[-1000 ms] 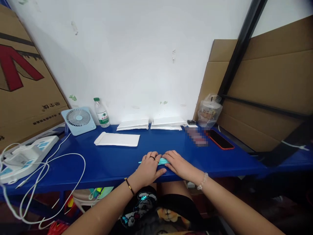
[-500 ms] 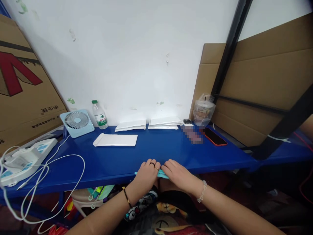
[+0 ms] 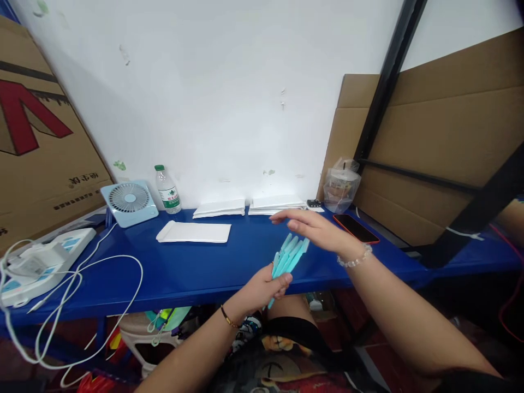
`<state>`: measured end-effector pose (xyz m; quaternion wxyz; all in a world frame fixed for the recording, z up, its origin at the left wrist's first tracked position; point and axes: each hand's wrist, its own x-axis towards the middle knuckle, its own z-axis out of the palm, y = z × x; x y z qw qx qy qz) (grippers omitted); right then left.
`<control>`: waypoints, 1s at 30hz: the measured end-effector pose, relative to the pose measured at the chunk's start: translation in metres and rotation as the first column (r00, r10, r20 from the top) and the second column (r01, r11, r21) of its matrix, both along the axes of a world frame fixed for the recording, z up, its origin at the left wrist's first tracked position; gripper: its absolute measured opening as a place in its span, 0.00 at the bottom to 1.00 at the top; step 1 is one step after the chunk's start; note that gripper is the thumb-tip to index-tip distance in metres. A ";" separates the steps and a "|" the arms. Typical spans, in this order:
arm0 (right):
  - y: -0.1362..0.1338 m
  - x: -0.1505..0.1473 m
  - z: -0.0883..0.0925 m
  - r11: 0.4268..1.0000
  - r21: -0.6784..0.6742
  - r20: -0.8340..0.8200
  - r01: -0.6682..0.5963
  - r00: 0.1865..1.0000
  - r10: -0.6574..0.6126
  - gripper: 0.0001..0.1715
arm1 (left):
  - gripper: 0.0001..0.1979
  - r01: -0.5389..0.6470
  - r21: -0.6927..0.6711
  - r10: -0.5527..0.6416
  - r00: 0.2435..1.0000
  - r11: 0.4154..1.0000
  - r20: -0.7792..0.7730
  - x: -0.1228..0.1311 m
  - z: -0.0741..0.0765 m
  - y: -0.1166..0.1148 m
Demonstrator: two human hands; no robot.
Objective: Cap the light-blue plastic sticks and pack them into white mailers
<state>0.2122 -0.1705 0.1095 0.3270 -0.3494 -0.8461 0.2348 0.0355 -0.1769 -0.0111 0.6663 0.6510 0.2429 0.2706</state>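
Observation:
My left hand (image 3: 266, 288) is closed around a fanned bunch of slim turquoise eyebrow razors (image 3: 289, 256) with pale, clear-looking tips. They stick up past its thumb, over the front edge of the blue table (image 3: 245, 267). My right hand (image 3: 309, 225) holds nothing that I can see. Its fingers are stretched out to the left, above the table just beyond the razor tips. A long white packet (image 3: 195, 232) lies flat on the left part of the table. Two piles of white packets, a left pile (image 3: 219, 208) and a right pile (image 3: 275, 204), rest against the wall.
At the left are a light blue fan (image 3: 129, 200), a water bottle (image 3: 167, 190) and a power strip (image 3: 49, 265) with loose white cables. To the right lie an orange-edged phone (image 3: 355, 228) and a bagged drink cup (image 3: 341, 188), beside a black metal post (image 3: 380, 98) and cardboard.
My hands have parted from the table's front edge. The left has turned, bringing the razors into plain view. My right hand has risen and moved forward and right, its fingers now extended.

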 end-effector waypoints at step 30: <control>0.021 0.017 -0.134 0.849 -0.473 -0.708 0.234 0.472 -0.525 0.15 | 0.41 0.055 0.700 0.650 0.326 0.712 -0.687 -0.111 0.011 0.125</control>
